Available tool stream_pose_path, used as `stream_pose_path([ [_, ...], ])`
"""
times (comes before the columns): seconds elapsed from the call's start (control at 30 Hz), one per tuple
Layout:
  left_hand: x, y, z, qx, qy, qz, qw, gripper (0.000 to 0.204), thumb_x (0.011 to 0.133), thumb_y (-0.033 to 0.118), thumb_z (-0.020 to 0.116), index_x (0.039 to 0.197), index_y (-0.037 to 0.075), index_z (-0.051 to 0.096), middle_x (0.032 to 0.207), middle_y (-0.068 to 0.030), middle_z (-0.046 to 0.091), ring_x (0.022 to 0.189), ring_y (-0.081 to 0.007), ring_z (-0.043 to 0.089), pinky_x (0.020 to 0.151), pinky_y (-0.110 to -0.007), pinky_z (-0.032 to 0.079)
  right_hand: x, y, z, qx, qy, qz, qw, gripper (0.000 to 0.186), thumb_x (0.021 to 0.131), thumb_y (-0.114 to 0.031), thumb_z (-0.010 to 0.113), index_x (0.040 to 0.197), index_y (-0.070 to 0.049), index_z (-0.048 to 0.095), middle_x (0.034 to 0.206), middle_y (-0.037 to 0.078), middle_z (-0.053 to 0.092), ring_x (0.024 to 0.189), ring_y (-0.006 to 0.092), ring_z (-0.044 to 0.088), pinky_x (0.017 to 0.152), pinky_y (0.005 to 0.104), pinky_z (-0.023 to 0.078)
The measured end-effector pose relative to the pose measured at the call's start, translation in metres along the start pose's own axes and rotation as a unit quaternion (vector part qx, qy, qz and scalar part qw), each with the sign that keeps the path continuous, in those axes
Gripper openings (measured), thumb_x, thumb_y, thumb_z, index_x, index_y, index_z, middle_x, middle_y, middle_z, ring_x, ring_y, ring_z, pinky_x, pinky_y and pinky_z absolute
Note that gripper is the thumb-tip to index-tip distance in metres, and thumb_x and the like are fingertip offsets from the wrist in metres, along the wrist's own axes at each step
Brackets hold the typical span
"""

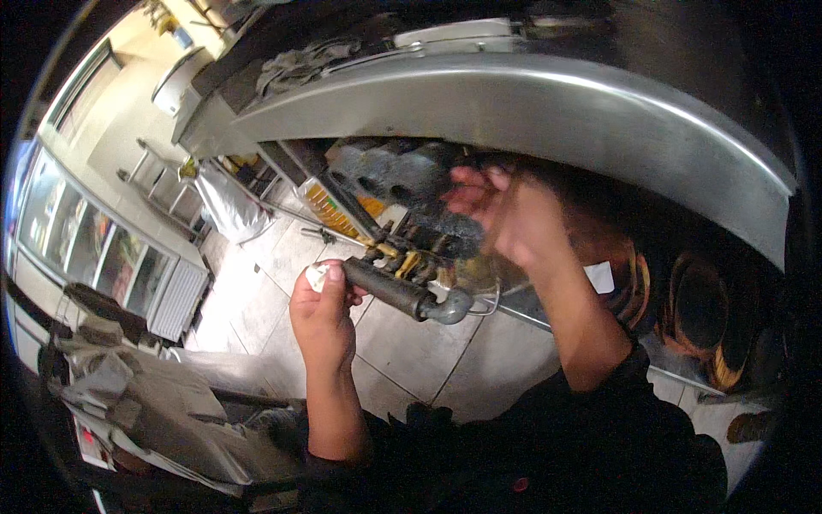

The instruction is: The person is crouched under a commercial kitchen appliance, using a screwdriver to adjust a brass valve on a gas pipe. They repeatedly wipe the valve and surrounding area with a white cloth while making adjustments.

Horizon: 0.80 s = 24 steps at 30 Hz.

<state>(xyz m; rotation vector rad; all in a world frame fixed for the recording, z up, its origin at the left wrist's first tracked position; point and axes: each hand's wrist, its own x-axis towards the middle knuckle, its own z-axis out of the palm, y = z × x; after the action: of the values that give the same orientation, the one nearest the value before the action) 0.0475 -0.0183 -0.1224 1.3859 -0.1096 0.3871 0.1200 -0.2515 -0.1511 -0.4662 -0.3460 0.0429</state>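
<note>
My left hand is closed, its thumb pressed on a small white thing, like a bit of tape or cloth. Right beside those fingers is the left end of a dark pipe; whether they also grip it I cannot tell. A grey elbow fitting sits on the pipe's right end. Behind the pipe is a row of brass valves. My right hand is raised, bent and smeared by motion, in front of dark, sooty metal blocks with round holes. What its fingers hold, if anything, does not show.
A broad steel front edge curves above both hands. Round blackened pans stand on a low shelf at the right. On the tiled floor at the left is a foil-like silver bag. A glass-door fridge stands farther left.
</note>
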Motion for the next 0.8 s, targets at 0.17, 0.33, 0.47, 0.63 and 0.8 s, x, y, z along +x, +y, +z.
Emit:
stream_pose_path([
  [0.17, 0.003, -0.004, 0.002, 0.000, 0.010, 0.014, 1.000, 0.016, 0.087, 0.015, 0.056, 0.093, 0.001, 0.053, 0.072, -0.0063, 0.057, 0.059, -0.0123, 0.052, 0.057, -0.024, 0.041, -0.003, 0.008, 0.007, 0.131, -0.092, 0.056, 0.986, 0.020, 0.089, -0.015, 0.047, 0.101, 0.000, 0.052, 0.099, 0.023, 0.060, 0.095, 0.0388, 0.058, 0.087, 0.0482, 0.046],
  [0.33, 0.002, -0.005, 0.007, 0.009, 0.010, 0.022, 1.000, 0.017, 0.087, 0.017, 0.057, 0.093, 0.001, 0.053, 0.073, -0.0055, 0.057, 0.060, -0.0118, 0.051, 0.057, -0.024, 0.041, -0.006, 0.004, 0.009, 0.088, -0.060, 0.072, 0.992, 0.009, 0.088, -0.015, 0.050, 0.084, -0.011, 0.057, 0.099, 0.020, 0.061, 0.083, 0.0359, 0.062, 0.079, 0.0477, 0.047],
  [0.47, 0.002, -0.006, 0.007, -0.001, 0.002, 0.034, 0.999, 0.016, 0.088, 0.017, 0.056, 0.093, 0.002, 0.053, 0.074, -0.0050, 0.057, 0.060, -0.0114, 0.051, 0.056, -0.023, 0.041, -0.008, 0.000, 0.010, 0.074, -0.074, 0.061, 0.993, 0.011, 0.089, -0.017, 0.049, 0.087, -0.009, 0.057, 0.097, 0.019, 0.061, 0.081, 0.0349, 0.063, 0.078, 0.0459, 0.047],
  [0.63, 0.004, -0.007, 0.004, -0.010, -0.022, 0.030, 0.999, 0.016, 0.088, 0.017, 0.056, 0.094, 0.003, 0.052, 0.076, -0.0048, 0.057, 0.061, -0.0112, 0.051, 0.057, -0.023, 0.041, -0.003, 0.004, 0.001, 0.089, -0.118, 0.011, 0.989, 0.015, 0.089, -0.013, 0.046, 0.098, -0.003, 0.053, 0.094, 0.021, 0.061, 0.087, 0.0370, 0.061, 0.085, 0.0517, 0.046],
  [0.8, 0.003, -0.007, 0.006, -0.014, -0.018, 0.030, 0.999, 0.016, 0.088, 0.016, 0.055, 0.095, 0.002, 0.052, 0.077, -0.0045, 0.057, 0.062, -0.0112, 0.050, 0.057, -0.023, 0.040, 0.000, 0.004, -0.005, 0.048, -0.057, -0.032, 0.997, 0.013, 0.088, -0.010, 0.047, 0.095, -0.002, 0.054, 0.088, 0.019, 0.061, 0.084, 0.0361, 0.062, 0.082, 0.0516, 0.048],
])
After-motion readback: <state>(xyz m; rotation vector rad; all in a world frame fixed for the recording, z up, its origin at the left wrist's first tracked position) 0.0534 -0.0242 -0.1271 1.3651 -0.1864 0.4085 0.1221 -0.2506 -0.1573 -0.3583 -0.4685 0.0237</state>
